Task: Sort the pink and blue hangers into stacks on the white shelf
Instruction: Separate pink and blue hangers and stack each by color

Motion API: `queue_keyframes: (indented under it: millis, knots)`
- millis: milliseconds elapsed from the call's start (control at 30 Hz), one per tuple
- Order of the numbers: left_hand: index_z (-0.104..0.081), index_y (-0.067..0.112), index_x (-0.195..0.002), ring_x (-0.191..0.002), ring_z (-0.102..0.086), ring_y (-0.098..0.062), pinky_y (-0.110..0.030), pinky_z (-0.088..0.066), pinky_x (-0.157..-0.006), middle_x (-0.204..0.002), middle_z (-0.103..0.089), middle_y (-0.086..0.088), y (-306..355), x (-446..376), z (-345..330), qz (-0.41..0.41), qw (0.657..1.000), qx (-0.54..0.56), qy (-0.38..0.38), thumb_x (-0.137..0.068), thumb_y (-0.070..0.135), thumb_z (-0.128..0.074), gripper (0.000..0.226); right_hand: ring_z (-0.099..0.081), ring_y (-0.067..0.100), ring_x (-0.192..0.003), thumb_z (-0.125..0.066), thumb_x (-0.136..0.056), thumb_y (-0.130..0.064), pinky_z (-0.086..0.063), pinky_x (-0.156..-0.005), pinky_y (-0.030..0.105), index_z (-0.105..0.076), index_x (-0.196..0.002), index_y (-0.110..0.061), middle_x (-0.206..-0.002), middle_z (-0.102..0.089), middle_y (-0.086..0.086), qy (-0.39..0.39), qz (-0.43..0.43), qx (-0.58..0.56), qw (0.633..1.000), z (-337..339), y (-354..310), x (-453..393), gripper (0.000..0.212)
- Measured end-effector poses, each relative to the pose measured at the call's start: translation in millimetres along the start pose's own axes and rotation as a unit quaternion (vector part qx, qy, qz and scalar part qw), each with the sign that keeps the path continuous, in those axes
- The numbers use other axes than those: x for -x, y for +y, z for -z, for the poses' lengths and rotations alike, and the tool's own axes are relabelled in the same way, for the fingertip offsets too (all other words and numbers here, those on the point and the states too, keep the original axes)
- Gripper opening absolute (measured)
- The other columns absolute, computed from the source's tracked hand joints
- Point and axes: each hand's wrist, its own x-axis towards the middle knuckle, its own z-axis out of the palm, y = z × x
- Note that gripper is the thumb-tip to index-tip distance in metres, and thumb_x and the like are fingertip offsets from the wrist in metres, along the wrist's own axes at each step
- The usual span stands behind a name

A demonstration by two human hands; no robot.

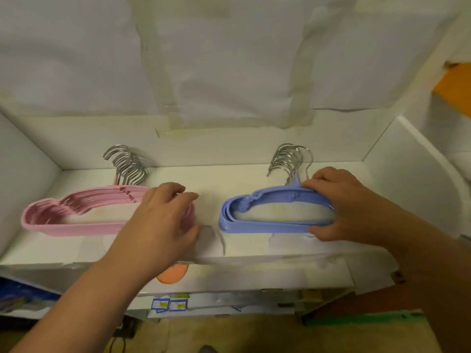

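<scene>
Here left hand [163, 217] curled round pink stack [76, 215] end — right hand [339, 207] grips blue stack [270, 212].

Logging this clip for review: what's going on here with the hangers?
A person is tidying two stacks on a white shelf. The left hand grips the right end of the pink hangers; the right hand grips the right end of the blue hangers. The colours lie apart, side by side, hooks pointing toward the back wall.

A: What am I seeing on head cam?
B: I'm watching the left hand [163, 217] gripping the pink stack [76, 212], the right hand [339, 207] gripping the blue stack [267, 212], both lying on the white shelf [244, 179].
</scene>
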Motion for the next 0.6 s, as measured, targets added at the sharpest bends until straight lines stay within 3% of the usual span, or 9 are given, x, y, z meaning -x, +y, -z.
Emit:
queue_keyframes:
  millis: [67,200,333,600]
  knots:
    - [-0.06,0.023,-0.126,-0.117,-0.047,-0.026,-0.039,-0.043,-0.099,-0.127,-0.051,-0.004,10,4,0,0.019,1.0,0.0,0.004,-0.074,0.054,-0.05,0.061,-0.039,0.012,-0.102,-0.065,-0.061,-0.061,-0.038,-0.091,0.026,-0.05,-0.133,-0.023,-0.112,-0.041,-0.01,0.011,0.019,-0.005,1.0,1,2,-2,0.083]
    - [-0.06,0.024,-0.125,-0.118,-0.046,-0.025,-0.038,-0.041,-0.099,-0.126,-0.05,-0.001,29,16,1,0.063,0.998,0.009,0.025,-0.078,0.046,-0.066,0.052,-0.035,0.009,-0.098,-0.063,-0.058,-0.062,-0.041,-0.09,0.029,-0.052,-0.129,-0.026,-0.103,-0.037,-0.013,0.015,0.042,-0.017,0.999,2,4,-11,0.081]
    - [-0.057,0.024,-0.127,-0.12,-0.044,-0.027,-0.04,-0.04,-0.099,-0.131,-0.048,-0.003,50,30,2,0.106,0.994,-0.003,0.036,-0.078,0.043,-0.07,0.054,-0.036,0.011,-0.099,-0.066,-0.062,-0.062,-0.044,-0.089,0.033,-0.054,-0.122,-0.026,-0.101,-0.038,-0.009,0.031,0.055,-0.008,0.998,-1,3,-14,0.072]
    - [-0.051,0.027,-0.133,-0.122,-0.042,-0.024,-0.039,-0.039,-0.1,-0.131,-0.047,0.001,77,60,8,0.135,0.99,-0.005,0.031,-0.08,0.041,-0.069,0.058,-0.037,0.018,-0.118,-0.072,-0.067,-0.061,-0.039,-0.1,0.033,-0.037,-0.143,-0.024,-0.128,-0.039,-0.005,0.041,0.062,0.018,0.997,-4,4,2,0.091]
